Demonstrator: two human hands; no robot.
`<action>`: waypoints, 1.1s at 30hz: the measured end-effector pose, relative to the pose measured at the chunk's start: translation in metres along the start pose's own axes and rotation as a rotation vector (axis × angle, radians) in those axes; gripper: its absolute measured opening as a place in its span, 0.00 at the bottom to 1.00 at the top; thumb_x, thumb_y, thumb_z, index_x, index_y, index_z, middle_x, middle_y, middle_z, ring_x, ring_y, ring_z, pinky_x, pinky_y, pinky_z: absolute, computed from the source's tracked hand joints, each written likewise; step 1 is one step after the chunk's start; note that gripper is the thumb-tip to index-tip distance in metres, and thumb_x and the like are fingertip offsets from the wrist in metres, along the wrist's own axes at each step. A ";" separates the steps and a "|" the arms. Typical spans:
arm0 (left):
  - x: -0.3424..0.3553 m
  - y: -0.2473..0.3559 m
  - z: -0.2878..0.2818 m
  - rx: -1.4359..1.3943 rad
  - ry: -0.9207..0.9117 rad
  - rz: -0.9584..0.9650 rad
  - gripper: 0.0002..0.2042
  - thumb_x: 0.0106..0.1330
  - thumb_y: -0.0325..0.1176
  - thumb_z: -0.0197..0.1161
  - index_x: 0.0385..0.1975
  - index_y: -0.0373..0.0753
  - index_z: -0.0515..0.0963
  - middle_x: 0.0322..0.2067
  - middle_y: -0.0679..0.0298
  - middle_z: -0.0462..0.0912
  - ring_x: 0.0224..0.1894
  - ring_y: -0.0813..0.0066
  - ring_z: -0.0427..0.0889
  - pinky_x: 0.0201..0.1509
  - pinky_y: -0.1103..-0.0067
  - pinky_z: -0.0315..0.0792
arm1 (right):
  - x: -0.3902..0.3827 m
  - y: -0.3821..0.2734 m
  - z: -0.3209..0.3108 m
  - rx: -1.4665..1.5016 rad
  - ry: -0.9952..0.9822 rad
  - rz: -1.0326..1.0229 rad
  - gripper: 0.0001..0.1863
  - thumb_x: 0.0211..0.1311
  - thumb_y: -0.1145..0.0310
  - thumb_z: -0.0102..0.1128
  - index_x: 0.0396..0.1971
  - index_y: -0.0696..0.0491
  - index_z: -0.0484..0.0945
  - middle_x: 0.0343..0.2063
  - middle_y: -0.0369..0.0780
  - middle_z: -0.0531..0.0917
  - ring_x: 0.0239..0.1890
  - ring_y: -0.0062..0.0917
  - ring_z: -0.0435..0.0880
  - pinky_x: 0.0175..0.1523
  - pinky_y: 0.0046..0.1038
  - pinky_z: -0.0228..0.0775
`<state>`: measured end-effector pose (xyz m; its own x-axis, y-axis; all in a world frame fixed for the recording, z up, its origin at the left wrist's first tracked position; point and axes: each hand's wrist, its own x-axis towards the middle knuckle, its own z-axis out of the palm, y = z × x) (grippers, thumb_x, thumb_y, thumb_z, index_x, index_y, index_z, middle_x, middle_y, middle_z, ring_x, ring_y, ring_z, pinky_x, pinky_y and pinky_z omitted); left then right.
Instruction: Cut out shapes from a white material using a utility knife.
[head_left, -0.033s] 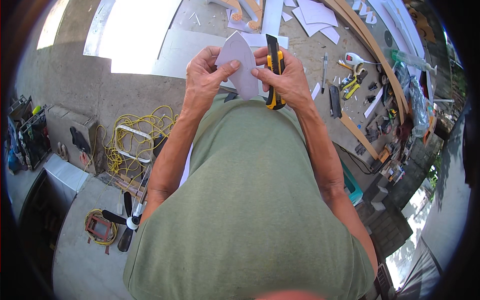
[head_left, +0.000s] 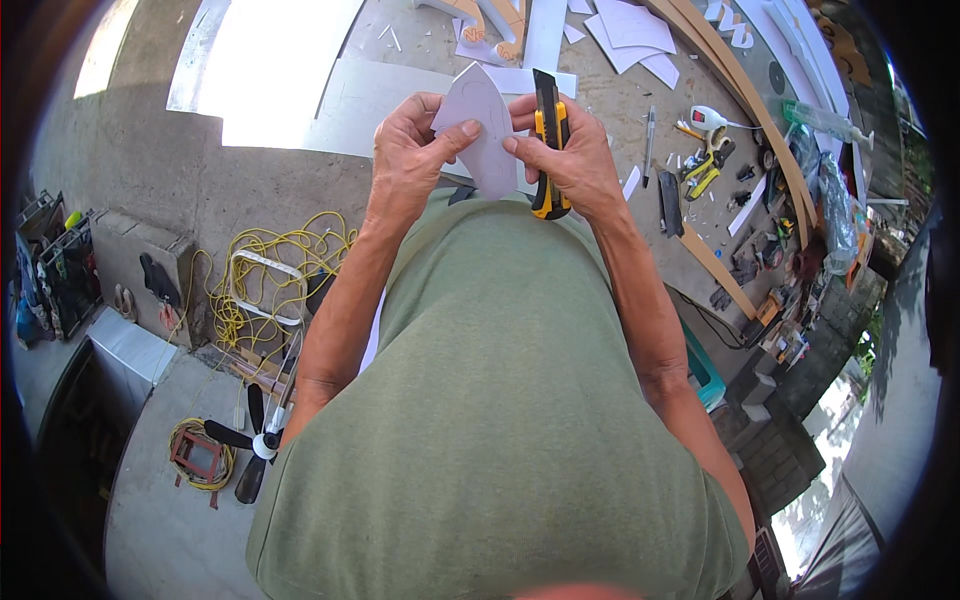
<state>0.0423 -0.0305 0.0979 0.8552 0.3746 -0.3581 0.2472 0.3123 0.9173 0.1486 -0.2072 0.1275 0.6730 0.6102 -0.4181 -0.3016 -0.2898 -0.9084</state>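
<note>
A small white sheet piece [head_left: 478, 105], pointed at the top and marked with faint curved pencil lines, is held up in front of my chest. My left hand [head_left: 402, 165] pinches its left side, thumb on the face and fingers behind. My right hand [head_left: 588, 165] keeps a yellow-and-black utility knife [head_left: 551, 190] upright between thumb and fingers. The right thumb tip also touches the right edge of the white piece. The knife's dark upper end points away from me; whether its blade is out, I cannot tell.
Beyond my hands, the work table carries white sheets [head_left: 630, 28], offcuts and tan letter shapes [head_left: 508, 35]. To the right lie a pen [head_left: 649, 145], yellow pliers [head_left: 705, 172], a white glue gun [head_left: 708, 118] and tan strips. On the left are tangled yellow cord [head_left: 250, 290] and a fan [head_left: 262, 443].
</note>
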 end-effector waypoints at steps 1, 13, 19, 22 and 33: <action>0.001 -0.003 0.000 -0.011 -0.003 0.004 0.15 0.63 0.33 0.75 0.44 0.34 0.81 0.34 0.64 0.87 0.34 0.82 0.81 0.36 0.83 0.72 | 0.000 0.001 0.000 0.005 0.013 0.000 0.19 0.57 0.72 0.75 0.47 0.59 0.80 0.32 0.38 0.85 0.20 0.15 0.79 0.24 0.18 0.72; 0.005 -0.017 0.008 -0.073 -0.055 -0.027 0.13 0.64 0.35 0.74 0.43 0.34 0.84 0.33 0.64 0.87 0.36 0.81 0.82 0.44 0.78 0.76 | 0.008 0.012 -0.011 0.201 0.001 0.051 0.19 0.56 0.72 0.73 0.46 0.62 0.78 0.27 0.38 0.82 0.18 0.17 0.79 0.23 0.20 0.71; 0.009 -0.011 0.014 0.069 -0.098 0.012 0.14 0.65 0.35 0.73 0.45 0.32 0.84 0.33 0.62 0.88 0.37 0.80 0.84 0.47 0.77 0.79 | 0.011 0.006 -0.007 0.011 0.112 -0.022 0.21 0.56 0.71 0.74 0.47 0.64 0.77 0.24 0.37 0.82 0.17 0.17 0.78 0.22 0.20 0.70; 0.010 -0.009 0.015 0.121 -0.119 0.037 0.14 0.66 0.34 0.72 0.45 0.32 0.84 0.33 0.62 0.88 0.37 0.80 0.84 0.46 0.79 0.80 | 0.011 0.003 -0.010 0.075 0.115 0.008 0.23 0.56 0.71 0.74 0.48 0.65 0.76 0.24 0.37 0.82 0.17 0.17 0.78 0.22 0.20 0.69; 0.015 -0.021 0.014 -0.034 -0.143 -0.017 0.13 0.66 0.34 0.72 0.46 0.34 0.84 0.35 0.64 0.88 0.39 0.80 0.82 0.51 0.77 0.75 | 0.015 0.008 -0.012 0.140 0.100 0.052 0.27 0.55 0.73 0.75 0.51 0.69 0.74 0.25 0.39 0.83 0.16 0.16 0.77 0.20 0.19 0.66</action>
<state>0.0564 -0.0433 0.0752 0.9077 0.2420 -0.3428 0.2488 0.3476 0.9040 0.1644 -0.2094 0.1147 0.7156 0.5184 -0.4681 -0.4247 -0.2091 -0.8809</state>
